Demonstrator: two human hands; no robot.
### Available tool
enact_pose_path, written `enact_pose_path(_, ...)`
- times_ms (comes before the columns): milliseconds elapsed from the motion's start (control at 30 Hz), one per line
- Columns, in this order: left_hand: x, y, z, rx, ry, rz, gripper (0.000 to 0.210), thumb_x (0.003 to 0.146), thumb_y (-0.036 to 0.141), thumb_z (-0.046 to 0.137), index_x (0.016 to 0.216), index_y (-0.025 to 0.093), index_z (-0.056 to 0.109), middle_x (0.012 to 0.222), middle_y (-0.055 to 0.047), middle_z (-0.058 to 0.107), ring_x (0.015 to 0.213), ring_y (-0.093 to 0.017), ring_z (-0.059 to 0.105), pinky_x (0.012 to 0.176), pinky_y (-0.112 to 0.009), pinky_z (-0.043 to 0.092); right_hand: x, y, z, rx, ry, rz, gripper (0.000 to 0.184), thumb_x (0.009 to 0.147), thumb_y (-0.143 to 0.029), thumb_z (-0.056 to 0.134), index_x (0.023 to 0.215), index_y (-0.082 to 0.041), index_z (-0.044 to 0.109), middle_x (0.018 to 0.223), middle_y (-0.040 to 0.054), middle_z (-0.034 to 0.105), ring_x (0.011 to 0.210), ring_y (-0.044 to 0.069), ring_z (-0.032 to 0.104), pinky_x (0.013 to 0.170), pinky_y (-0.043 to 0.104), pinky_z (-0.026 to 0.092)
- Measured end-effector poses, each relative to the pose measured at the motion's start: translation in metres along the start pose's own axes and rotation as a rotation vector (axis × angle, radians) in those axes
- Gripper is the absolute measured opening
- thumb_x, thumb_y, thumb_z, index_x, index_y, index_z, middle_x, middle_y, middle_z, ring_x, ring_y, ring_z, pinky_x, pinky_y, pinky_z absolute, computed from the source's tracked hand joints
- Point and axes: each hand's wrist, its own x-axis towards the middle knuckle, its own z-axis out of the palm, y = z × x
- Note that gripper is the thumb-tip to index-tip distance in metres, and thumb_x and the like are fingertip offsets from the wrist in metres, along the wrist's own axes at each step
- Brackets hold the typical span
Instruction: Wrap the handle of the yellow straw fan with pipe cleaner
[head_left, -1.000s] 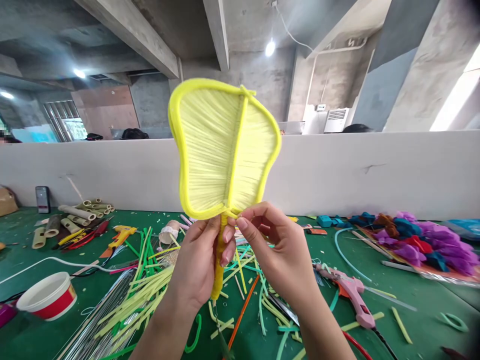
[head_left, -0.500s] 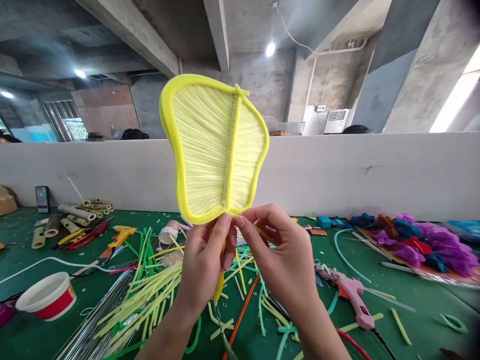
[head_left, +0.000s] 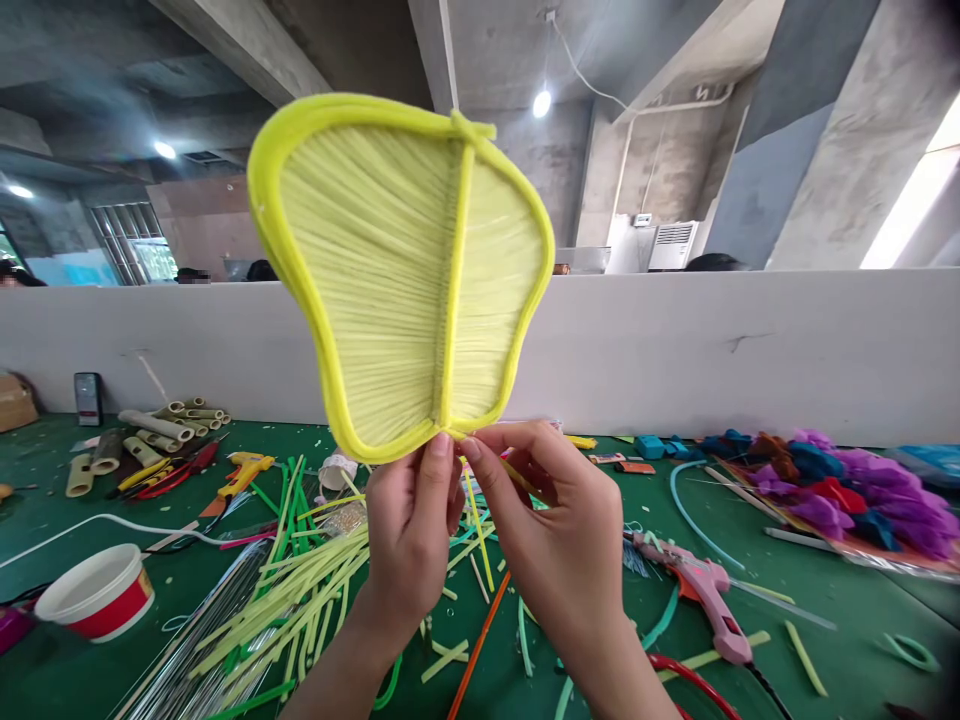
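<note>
A yellow fan-shaped piece (head_left: 375,270) made of pipe cleaners stands upright in front of me, with a thick fuzzy rim, pale fine strands across it and a centre rib. The rim crosses in a small stub at its top. My left hand (head_left: 416,530) pinches the base of this fan between thumb and fingers. Beside it, my right hand (head_left: 559,520) is closed, thumb and forefinger pinching a thin yellow pipe cleaner (head_left: 525,480) at the fan's base. Its far part runs behind my right fingers. Whatever lies inside my left fist is hidden.
Pale yellow pipe cleaners (head_left: 300,590) litter the green table, with a white-and-red bowl (head_left: 97,595) at left. A pink glue gun (head_left: 709,595) lies right, a yellow glue gun (head_left: 244,475) left. Behind are bamboo pieces (head_left: 161,425), purple material (head_left: 885,490) and a white partition (head_left: 675,350).
The fan has tilted and looks larger, its top shifted up and left. A yellow stem with twisted wire below my left hand is now out of sight. Both hands keep their pinch.
</note>
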Motion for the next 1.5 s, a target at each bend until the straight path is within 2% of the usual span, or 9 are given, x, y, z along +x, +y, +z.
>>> enact_pose_path(267, 0.008, 0.006, -0.003, -0.304, -0.002, -0.122, 0.042, 0.089, 0.04, 0.064, 0.057, 0.019, 0.049, 0.048, 0.004, 0.042, 0.041, -0.008, 0.037, 0.039, -0.021, 0.029, -0.013, 0.004, 0.023, 0.338, 0.013, 0.189, 0.01, 0.088, -0.029, 0.07, 0.083, -0.02, 0.071, 0.069, 0.0027, 0.071, 0.055, 0.014, 0.061, 0.051, 0.027, 0.054)
enact_pose_path(433, 0.01, 0.004, -0.006, -0.333, -0.045, -0.1, 0.041, 0.094, 0.037, 0.057, 0.059, 0.018, 0.051, 0.051, 0.002, 0.043, 0.048, -0.009, 0.043, 0.047, -0.022, 0.035, -0.001, 0.016, 0.021, 0.642, -0.123, 0.384, 0.015, 0.081, -0.034, 0.076, 0.077, -0.021, 0.073, 0.06, -0.0014, 0.064, 0.051, 0.011, 0.054, 0.049, 0.023, 0.049)
enact_pose_path(533, 0.011, 0.008, -0.009, -0.373, -0.137, -0.193, 0.036, 0.095, 0.039, 0.057, 0.066, 0.017, 0.058, 0.051, 0.003, 0.043, 0.047, -0.008, 0.041, 0.048, -0.021, 0.033, 0.011, 0.033, 0.012, 0.677, -0.287, 0.448, 0.021, 0.076, -0.04, 0.08, 0.076, -0.02, 0.073, 0.058, -0.0034, 0.06, 0.046, 0.008, 0.042, 0.044, 0.02, 0.039)
enact_pose_path(700, 0.011, 0.02, -0.014, -0.406, -0.44, -0.492, 0.03, 0.094, 0.037, 0.059, 0.075, 0.014, 0.063, 0.058, 0.002, 0.045, 0.05, -0.008, 0.044, 0.052, -0.022, 0.038, 0.025, 0.049, -0.013, 0.379, -0.235, 0.187, 0.018, 0.071, -0.036, 0.083, 0.077, -0.02, 0.075, 0.078, 0.0042, 0.074, 0.07, 0.018, 0.064, 0.065, 0.029, 0.056)
enact_pose_path(833, 0.01, 0.018, -0.015, -0.352, -0.507, -0.63, 0.032, 0.094, 0.045, 0.058, 0.082, 0.016, 0.062, 0.061, 0.005, 0.043, 0.047, -0.006, 0.04, 0.048, -0.02, 0.038, 0.028, 0.049, -0.027, 0.269, -0.233, 0.11, 0.018, 0.074, -0.037, 0.08, 0.085, -0.022, 0.078, 0.09, 0.0066, 0.078, 0.085, 0.025, 0.071, 0.079, 0.037, 0.059)
enact_pose_path(1000, 0.013, 0.005, -0.008, -0.011, -0.27, -0.332, 0.041, 0.091, 0.051, 0.062, 0.068, 0.017, 0.055, 0.056, 0.005, 0.045, 0.04, -0.004, 0.033, 0.037, -0.018, 0.025, 0.031, 0.051, -0.026, 0.359, -0.353, 0.209, 0.027, 0.074, -0.043, 0.081, 0.091, -0.022, 0.08, 0.091, 0.0082, 0.08, 0.087, 0.028, 0.074, 0.079, 0.04, 0.061)
enact_pose_path(1100, 0.015, 0.001, -0.004, 0.105, -0.136, -0.17, 0.03, 0.087, 0.047, 0.069, 0.08, 0.018, 0.063, 0.062, 0.002, 0.057, 0.041, -0.005, 0.038, 0.037, -0.018, 0.026, 0.031, 0.051, -0.021, 0.407, -0.33, 0.291, 0.025, 0.073, -0.042, 0.083, 0.09, -0.023, 0.081, 0.088, 0.0064, 0.08, 0.083, 0.026, 0.075, 0.082, 0.04, 0.06)
enact_pose_path(1333, 0.009, -0.005, -0.003, 0.25, -0.017, 0.092, 0.018, 0.087, 0.032, 0.07, 0.1, 0.023, 0.062, 0.084, -0.002, 0.072, 0.049, -0.011, 0.061, 0.046, -0.022, 0.047, 0.027, 0.044, -0.016, 0.396, -0.312, 0.331, 0.025, 0.075, -0.039, 0.081, 0.095, -0.023, 0.081, 0.087, 0.0053, 0.08, 0.084, 0.025, 0.074, 0.078, 0.038, 0.059)
enact_pose_path(1500, 0.008, -0.008, -0.005, 0.334, -0.036, 0.154, 0.015, 0.093, 0.03, 0.064, 0.106, 0.024, 0.064, 0.079, -0.001, 0.071, 0.054, -0.013, 0.066, 0.052, -0.022, 0.052, 0.025, 0.042, -0.011, 0.373, -0.269, 0.319, 0.017, 0.079, -0.031, 0.078, 0.094, -0.023, 0.081, 0.082, 0.0028, 0.078, 0.076, 0.021, 0.071, 0.074, 0.035, 0.057)
